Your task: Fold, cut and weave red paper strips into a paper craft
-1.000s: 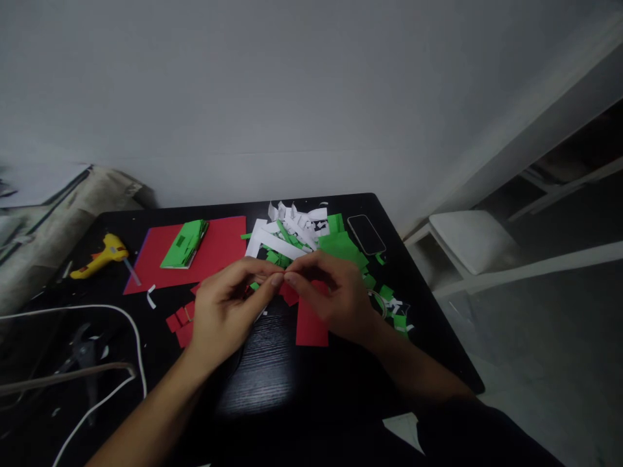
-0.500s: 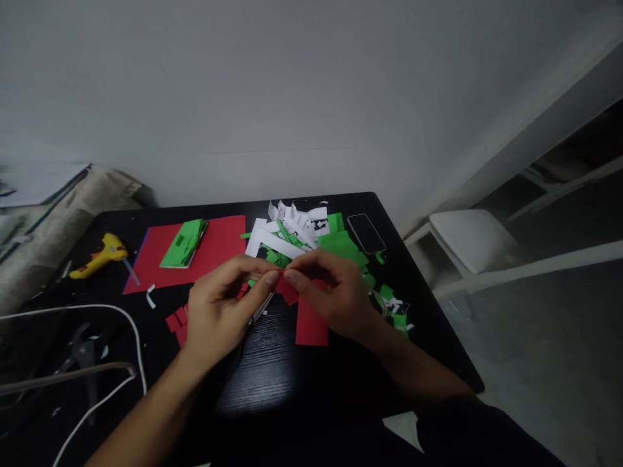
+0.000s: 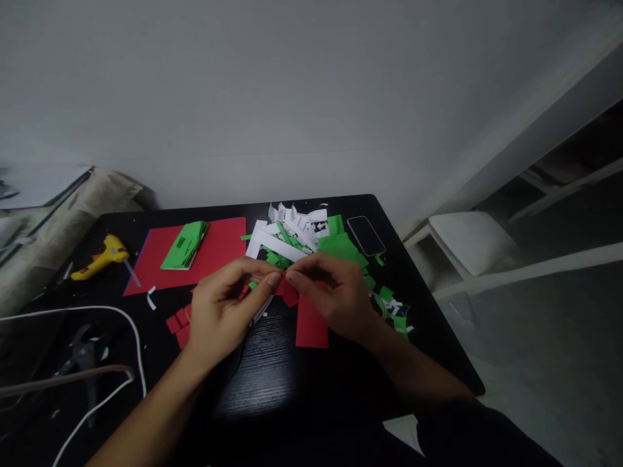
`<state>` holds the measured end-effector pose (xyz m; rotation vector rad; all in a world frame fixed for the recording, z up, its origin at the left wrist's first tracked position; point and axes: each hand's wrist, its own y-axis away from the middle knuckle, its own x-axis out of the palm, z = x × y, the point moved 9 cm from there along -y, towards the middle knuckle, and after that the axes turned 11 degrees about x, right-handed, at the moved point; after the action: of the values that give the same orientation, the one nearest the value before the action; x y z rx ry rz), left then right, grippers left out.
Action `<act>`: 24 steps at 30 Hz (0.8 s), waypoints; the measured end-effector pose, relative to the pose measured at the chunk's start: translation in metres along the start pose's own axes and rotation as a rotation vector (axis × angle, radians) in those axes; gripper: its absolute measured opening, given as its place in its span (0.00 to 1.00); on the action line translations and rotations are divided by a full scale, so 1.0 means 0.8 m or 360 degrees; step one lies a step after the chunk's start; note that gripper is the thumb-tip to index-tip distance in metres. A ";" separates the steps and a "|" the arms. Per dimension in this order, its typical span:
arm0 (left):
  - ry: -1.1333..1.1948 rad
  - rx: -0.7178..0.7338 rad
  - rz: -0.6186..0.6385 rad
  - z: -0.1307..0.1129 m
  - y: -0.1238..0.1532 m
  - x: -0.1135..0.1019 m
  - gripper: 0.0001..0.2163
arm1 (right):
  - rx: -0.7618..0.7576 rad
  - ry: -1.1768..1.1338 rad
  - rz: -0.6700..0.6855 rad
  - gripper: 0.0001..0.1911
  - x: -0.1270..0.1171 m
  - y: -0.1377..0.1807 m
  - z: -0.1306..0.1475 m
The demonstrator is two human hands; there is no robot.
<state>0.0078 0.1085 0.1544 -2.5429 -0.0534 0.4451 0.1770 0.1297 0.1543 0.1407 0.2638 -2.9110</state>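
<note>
Barely any change from a second ago: left hand [image 3: 221,311] and right hand [image 3: 335,298] still pinched together on small red paper bit [image 3: 283,287] at frame centre, over black table [image 3: 272,376], just fiddling with fold, red strip [image 3: 311,324] lying below

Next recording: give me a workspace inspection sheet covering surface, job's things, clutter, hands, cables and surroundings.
Surface: black table, bare only at the near edge.
Job's things: small red paper piece pinched between both hands; red paper strip lying flat under the right hand.
Clutter: red sheet carrying a green paper stack; pile of white and green scraps; small red squares; yellow glue gun; phone; pliers.
Hands: left hand and right hand, fingertips meeting on the red piece.
Cables: white cable looping at the left.
Surroundings: grey wall; white stool at the right.
</note>
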 end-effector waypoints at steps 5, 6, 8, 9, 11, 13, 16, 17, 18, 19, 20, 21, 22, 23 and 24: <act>0.0062 -0.0046 0.0051 0.002 -0.005 0.005 0.03 | 0.0026 0.0030 0.0047 0.04 0.004 -0.001 -0.003; 0.0081 -0.0058 0.0078 0.002 -0.006 0.007 0.03 | 0.0024 0.0043 0.0053 0.04 0.005 -0.001 -0.002; 0.0117 -0.0066 0.0130 0.001 -0.007 0.011 0.04 | 0.0015 0.0074 0.0073 0.05 0.007 -0.002 -0.001; 0.0126 -0.0069 0.0152 0.001 -0.008 0.013 0.04 | 0.0013 0.0089 0.0083 0.05 0.008 -0.002 -0.001; 0.0134 -0.0073 0.0181 0.001 -0.008 0.015 0.05 | 0.0013 0.0105 0.0105 0.05 0.009 -0.002 0.000; 0.0138 -0.0073 0.0195 0.001 -0.007 0.016 0.05 | 0.0022 0.0111 0.0124 0.05 0.009 -0.002 0.001; 0.0148 -0.0074 0.0182 0.004 -0.007 0.015 0.06 | 0.0051 0.0166 0.0123 0.08 0.007 -0.004 -0.001; 0.0147 -0.0079 0.0168 0.005 -0.007 0.015 0.06 | 0.0067 0.0185 0.0111 0.09 0.006 -0.004 -0.002; 0.0141 -0.0085 0.0154 0.007 -0.007 0.013 0.06 | 0.0086 0.0188 0.0097 0.10 0.004 -0.005 -0.003; 0.0134 -0.0087 0.0140 0.008 -0.008 0.012 0.06 | 0.0103 0.0165 0.0082 0.11 0.003 -0.005 -0.004; 0.0125 -0.0089 0.0129 0.009 -0.008 0.011 0.06 | 0.0118 0.0127 0.0070 0.12 0.001 -0.005 -0.006; 0.0118 -0.0087 0.0120 0.010 -0.009 0.010 0.06 | 0.0131 0.0090 0.0063 0.12 0.001 -0.005 -0.007; 0.0116 -0.0086 0.0112 0.010 -0.009 0.009 0.06 | 0.0136 0.0062 0.0064 0.11 0.001 -0.005 -0.008; 0.0119 -0.0083 0.0107 0.010 -0.009 0.008 0.06 | 0.0131 0.0044 0.0066 0.10 0.002 -0.005 -0.008; 0.0123 -0.0084 0.0104 0.010 -0.009 0.008 0.06 | 0.0118 0.0038 0.0071 0.09 0.003 -0.005 -0.007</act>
<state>0.0114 0.1198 0.1499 -2.6174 0.0474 0.3746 0.1744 0.1340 0.1489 0.1909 0.1548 -2.8775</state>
